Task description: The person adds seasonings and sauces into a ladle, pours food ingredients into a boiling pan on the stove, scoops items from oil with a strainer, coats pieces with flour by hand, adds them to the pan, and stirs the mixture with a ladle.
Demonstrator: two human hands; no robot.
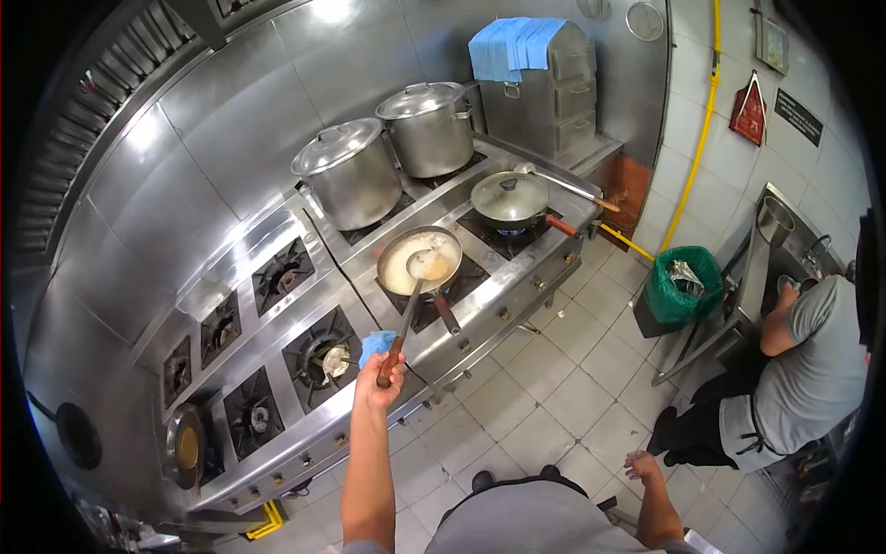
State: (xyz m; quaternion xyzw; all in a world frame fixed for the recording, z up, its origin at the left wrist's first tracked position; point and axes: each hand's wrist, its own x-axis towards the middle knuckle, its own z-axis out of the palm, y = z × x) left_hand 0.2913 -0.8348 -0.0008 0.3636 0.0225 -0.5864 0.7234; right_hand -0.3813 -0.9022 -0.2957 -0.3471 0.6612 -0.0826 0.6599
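My left hand [380, 379] is closed around the wooden handle of a ladle [407, 319]. The ladle's round metal bowl dips into a creamy, pale liquid inside a frying pan [381, 268], which sits on a front burner. The pan's dark red handle [447, 315] points toward me. Beside my left hand, a folded blue cloth [375, 344] lies on the stove edge, partly hidden by the hand. My right hand [639, 463] hangs low over the floor at my side, fingers loosely apart, holding nothing.
A lidded pan [508, 201] stands over a blue flame, a long wooden-handled utensil [577, 188] behind it. Two large lidded pots [349, 180] occupy the back burners. Another pan [187, 446] is at far left. On the right are a green-lined bin [681, 286] and a co-worker [803, 360] at a sink.
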